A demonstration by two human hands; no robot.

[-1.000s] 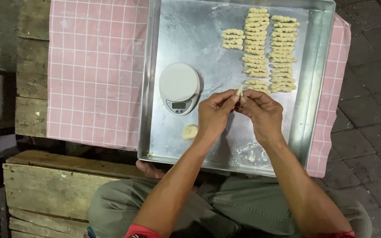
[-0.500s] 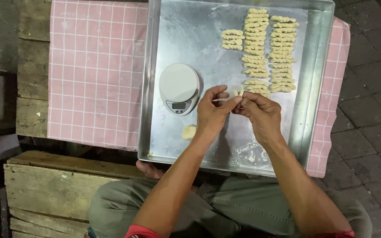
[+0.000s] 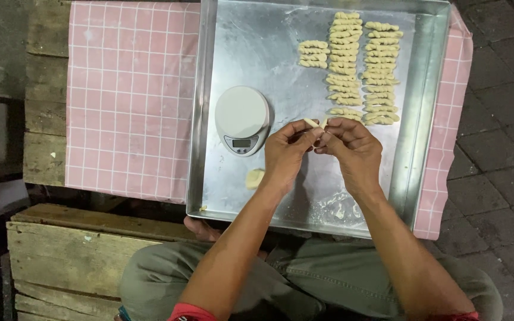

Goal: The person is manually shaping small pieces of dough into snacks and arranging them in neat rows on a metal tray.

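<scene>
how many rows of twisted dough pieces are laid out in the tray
3. A short row at the left near the top, a long middle row, and a long right row. The hands may hide the lower end of the middle row.

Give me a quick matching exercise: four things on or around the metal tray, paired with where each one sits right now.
Things:
1. kitchen scale
2. twisted dough rows
3. small dough lump
4. checked cloth

Places:
A. under the metal tray, spread over the wood
B. far right part of the tray
C. tray floor, near edge, below the scale
D. left half of the tray, beside the left hand

Pairs: 1-D, 2-B, 3-C, 4-A
</scene>
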